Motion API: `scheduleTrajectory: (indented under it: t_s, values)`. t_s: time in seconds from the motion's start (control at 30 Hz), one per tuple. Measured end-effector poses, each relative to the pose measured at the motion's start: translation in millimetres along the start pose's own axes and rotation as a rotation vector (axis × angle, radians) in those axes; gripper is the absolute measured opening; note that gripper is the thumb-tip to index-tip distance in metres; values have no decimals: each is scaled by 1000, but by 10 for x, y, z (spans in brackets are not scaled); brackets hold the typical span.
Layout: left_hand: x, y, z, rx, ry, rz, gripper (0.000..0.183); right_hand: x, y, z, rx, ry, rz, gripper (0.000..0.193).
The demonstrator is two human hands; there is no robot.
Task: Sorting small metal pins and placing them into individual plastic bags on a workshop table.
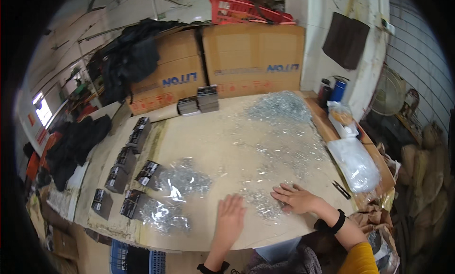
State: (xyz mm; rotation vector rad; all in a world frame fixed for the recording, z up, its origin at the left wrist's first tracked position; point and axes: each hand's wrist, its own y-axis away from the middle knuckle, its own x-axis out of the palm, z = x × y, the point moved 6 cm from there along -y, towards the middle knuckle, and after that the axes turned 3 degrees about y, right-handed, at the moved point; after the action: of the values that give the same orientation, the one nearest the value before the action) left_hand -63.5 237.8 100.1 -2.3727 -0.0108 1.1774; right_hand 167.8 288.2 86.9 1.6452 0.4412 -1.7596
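My left hand (231,219) lies flat on the pale worktable (208,146), fingers stretched out, with nothing in it. To its right, my right hand (295,199) is spread, palm down, at the edge of a small pile of thin, shiny silvery pieces (264,204). Its fingertips touch or hover just over them; which one I cannot tell. More such pieces are scattered up the table to a large heap (279,106) at the far right. Left of my left hand lie shiny clear pieces, perhaps plastic (166,217), beside a dark stack of small cards or packets (131,204).
More dark stacks (116,179) line the table's left side. Black thread snips (341,190) lie near the right edge, by a clear plastic bag (354,165) in a carton. A blue bottle (337,91) stands behind. Large cardboard boxes (256,56) close off the far side.
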Motion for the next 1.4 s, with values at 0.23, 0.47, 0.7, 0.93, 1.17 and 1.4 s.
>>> scheduleTrajectory:
  t_s: [0.23, 0.47, 0.7, 0.93, 1.17, 1.4]
  values:
    - [326, -17, -758, 34, -200, 54, 39, -285, 931, 26, 250, -54, -476, 52]
    - [474, -45, -1153, 140, -195, -33, 41, -11, 2640, -1085, 866, -214, -1216, 21]
    - [811, -215, -1215, 101, -16, 68, 38, 477, 2765, -1792, 1084, -204, -1287, 35]
    - [622, 83, -1044, 103, 67, 61, 37, 213, 2752, -1605, 988, 68, -1249, 22]
    - [466, 336, -894, 58, -49, 112, 37, 231, 2825, -1096, 1026, 296, -1338, 38]
    - [470, 348, -855, 4, -3, 49, 35, 307, 2772, -386, 919, -224, -1550, 7]
